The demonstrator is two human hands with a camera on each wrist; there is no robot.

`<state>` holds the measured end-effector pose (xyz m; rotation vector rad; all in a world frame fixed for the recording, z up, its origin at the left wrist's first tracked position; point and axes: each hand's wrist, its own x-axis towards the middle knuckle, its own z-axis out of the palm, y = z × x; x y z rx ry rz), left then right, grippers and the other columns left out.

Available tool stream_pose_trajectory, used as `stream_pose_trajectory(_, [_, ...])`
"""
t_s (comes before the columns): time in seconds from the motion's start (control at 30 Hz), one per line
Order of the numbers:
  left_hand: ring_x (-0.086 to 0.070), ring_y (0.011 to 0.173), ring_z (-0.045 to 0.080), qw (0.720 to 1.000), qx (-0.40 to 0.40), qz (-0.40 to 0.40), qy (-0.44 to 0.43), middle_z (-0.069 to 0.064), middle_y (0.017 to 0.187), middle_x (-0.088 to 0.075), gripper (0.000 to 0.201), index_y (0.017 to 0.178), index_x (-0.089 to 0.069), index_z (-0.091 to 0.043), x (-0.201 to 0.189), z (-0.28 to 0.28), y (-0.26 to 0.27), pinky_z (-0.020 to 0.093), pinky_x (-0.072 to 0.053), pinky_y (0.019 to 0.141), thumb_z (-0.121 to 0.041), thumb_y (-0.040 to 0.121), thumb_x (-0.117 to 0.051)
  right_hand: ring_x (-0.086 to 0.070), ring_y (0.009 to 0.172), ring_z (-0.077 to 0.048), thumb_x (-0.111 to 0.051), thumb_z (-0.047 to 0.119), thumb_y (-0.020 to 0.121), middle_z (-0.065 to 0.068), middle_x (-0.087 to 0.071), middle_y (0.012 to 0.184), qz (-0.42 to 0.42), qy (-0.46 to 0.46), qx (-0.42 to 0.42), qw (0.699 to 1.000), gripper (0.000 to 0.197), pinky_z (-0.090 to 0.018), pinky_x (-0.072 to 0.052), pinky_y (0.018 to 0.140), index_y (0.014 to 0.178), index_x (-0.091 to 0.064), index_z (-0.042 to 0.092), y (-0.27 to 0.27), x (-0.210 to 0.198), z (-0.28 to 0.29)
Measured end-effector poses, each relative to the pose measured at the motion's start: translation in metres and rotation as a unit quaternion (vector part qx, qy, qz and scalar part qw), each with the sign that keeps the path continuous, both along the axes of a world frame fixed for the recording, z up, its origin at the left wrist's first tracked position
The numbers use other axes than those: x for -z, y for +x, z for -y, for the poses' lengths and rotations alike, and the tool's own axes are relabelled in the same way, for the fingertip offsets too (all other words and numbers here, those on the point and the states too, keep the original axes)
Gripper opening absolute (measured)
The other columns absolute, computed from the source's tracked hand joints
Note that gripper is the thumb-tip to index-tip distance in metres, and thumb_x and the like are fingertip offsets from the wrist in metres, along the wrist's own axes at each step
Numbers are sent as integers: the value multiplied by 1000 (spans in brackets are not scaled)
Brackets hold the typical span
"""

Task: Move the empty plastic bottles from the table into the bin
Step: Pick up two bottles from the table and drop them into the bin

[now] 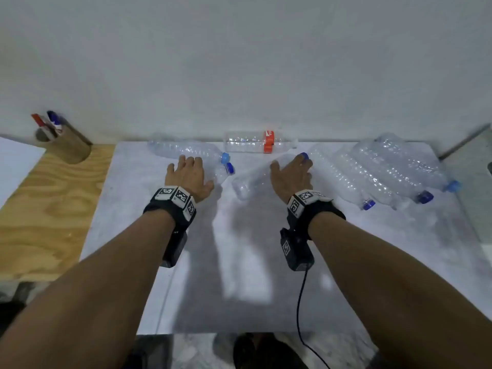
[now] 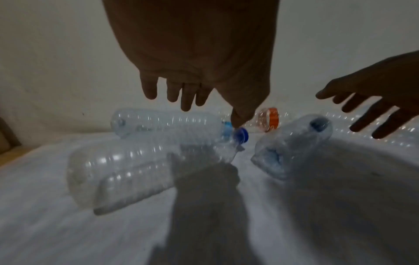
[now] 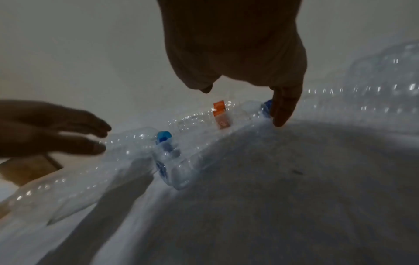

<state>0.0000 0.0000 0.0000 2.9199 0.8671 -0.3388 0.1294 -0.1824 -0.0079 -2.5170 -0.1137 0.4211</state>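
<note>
Several clear empty plastic bottles lie on the white table (image 1: 239, 262). My left hand (image 1: 195, 174) hovers with fingers spread over a bottle with a dark blue cap (image 1: 225, 171), which lies just below the fingers (image 2: 186, 96) in the left wrist view. Behind it lies a bottle with a light blue cap (image 1: 183, 150). My right hand (image 1: 291, 169) reaches open over a slanted bottle (image 1: 253, 179); its thumb (image 3: 283, 107) is beside that bottle's blue cap. A red-labelled bottle (image 1: 255, 142) lies by the wall. No bin shows in any view.
Three more bottles (image 1: 386, 169) lie side by side at the right. A wooden pen holder (image 1: 66, 145) stands on a plywood board (image 1: 50, 209) at the left. A wall closes the back. A black cable (image 1: 300, 302) hangs from my right wrist.
</note>
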Motion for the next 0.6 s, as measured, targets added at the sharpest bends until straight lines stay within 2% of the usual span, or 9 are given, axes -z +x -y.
stream_pose_trajectory(0.13, [-30,138,31,999,6,-50,-17,12,142,-42,74,135,-32,-8,20,-9,6,51,-28,113,-51,80,-59,-49,118,-42,-54,49,89,-17,-29,141,-99,33,118,988,84,-46,-42,94,147,-16,1,15,16,-16])
stream_pose_trajectory(0.2, [-33,135,30,998,11,-53,-27,11,140,-43,76,134,-33,-10,25,-14,9,51,-29,113,-52,78,-62,-50,117,-38,-54,51,89,-18,-30,141,-131,34,147,980,87,-41,-42,92,146,-17,-2,23,20,-23])
stream_pose_trajectory(0.3, [-42,128,29,998,11,-47,-31,10,135,-49,77,132,-35,-12,29,-22,12,49,-32,111,-53,75,-66,-45,124,-34,-53,58,88,-19,-33,142,-154,30,181,971,92,-37,-40,96,146,-18,-4,36,29,-29])
stream_pose_trajectory(0.4, [-48,125,30,997,6,-58,-46,10,133,-52,77,134,-34,-13,31,-26,15,48,-34,109,-52,76,-66,-46,124,-36,-52,64,83,-19,-38,140,-179,31,199,963,95,-41,-45,101,145,-21,-2,45,40,-33])
stream_pose_trajectory(0.47, [-52,121,31,996,5,-67,-50,11,132,-52,75,135,-34,-13,32,-27,15,47,-37,105,-52,78,-65,-51,117,-37,-57,60,79,-17,-42,137,-197,65,226,952,93,-46,-50,97,142,-22,1,47,45,-36])
stream_pose_trajectory(0.6, [-55,115,31,996,3,-70,-52,10,127,-55,72,131,-39,-13,31,-24,10,44,-45,95,-53,77,-66,-57,102,-37,-62,55,68,-16,-49,127,-208,109,256,938,88,-50,-54,89,131,-25,6,42,44,-40])
